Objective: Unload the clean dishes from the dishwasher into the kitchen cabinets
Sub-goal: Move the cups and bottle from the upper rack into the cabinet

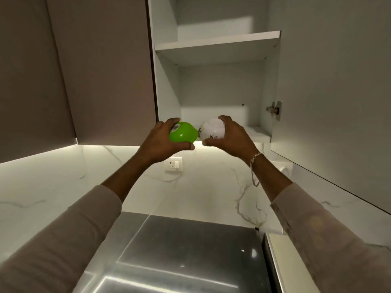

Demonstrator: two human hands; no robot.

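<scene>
My left hand (163,142) grips a bright green plastic bowl (183,132) with a sticker on its base, fingers over the top and thumb beneath. My right hand (230,136) grips a white bowl (212,130) with a dark floral print in the same way. Both bowls are raised side by side, nearly touching, just in front of the lower shelf (257,132) of an open white wall cabinet (167,85). Nothing shows on the visible part of that shelf behind the bowls.
An upper shelf (218,42) sits above. The open cabinet door (330,85) hangs at the right with a metal hinge (274,109). A shut brown cabinet (101,68) is at the left. A wall socket (174,163) sits on the marble backsplash above a dark glossy countertop (186,250).
</scene>
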